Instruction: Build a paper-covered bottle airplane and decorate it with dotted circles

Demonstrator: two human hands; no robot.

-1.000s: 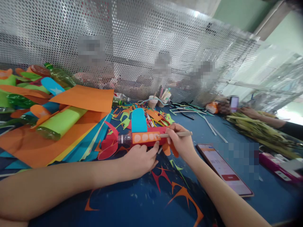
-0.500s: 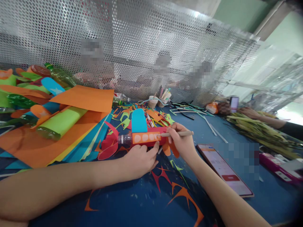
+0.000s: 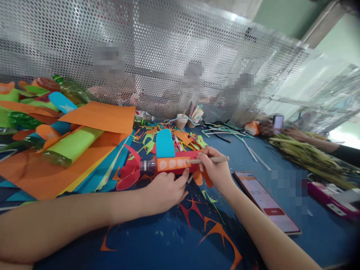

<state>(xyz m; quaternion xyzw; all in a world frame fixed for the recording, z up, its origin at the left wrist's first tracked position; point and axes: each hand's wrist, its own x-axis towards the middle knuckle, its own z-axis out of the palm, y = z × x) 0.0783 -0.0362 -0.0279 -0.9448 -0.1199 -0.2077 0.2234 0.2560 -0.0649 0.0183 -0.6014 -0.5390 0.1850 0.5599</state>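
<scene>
A plastic bottle (image 3: pixel 149 166) lies on its side, wrapped in red paper with red propeller-like blades at its neck and a blue paper wing (image 3: pixel 165 143) standing up behind. An orange paper strip (image 3: pixel 165 164) along it carries a row of several white painted ovals. My left hand (image 3: pixel 165 190) is closed against the near side of the bottle, its index finger touching the strip's lower edge. Pinched in my right hand (image 3: pixel 214 164) is a paintbrush (image 3: pixel 221 159), its tip on the rightmost white oval. Orange paper fins show below my right hand.
Stacked coloured paper and a green-wrapped bottle (image 3: pixel 71 148) lie left. Cups of brushes (image 3: pixel 196 116) stand by the perforated metal screen (image 3: pixel 160 52). A phone (image 3: pixel 264 198) lies right of my right forearm. Orange scraps (image 3: pixel 225 238) lie in front; another person's arm reaches in far right.
The paintbrush and my right hand have shifted very slightly at the rightmost white oval. My left hand and the bottle stay in place.
</scene>
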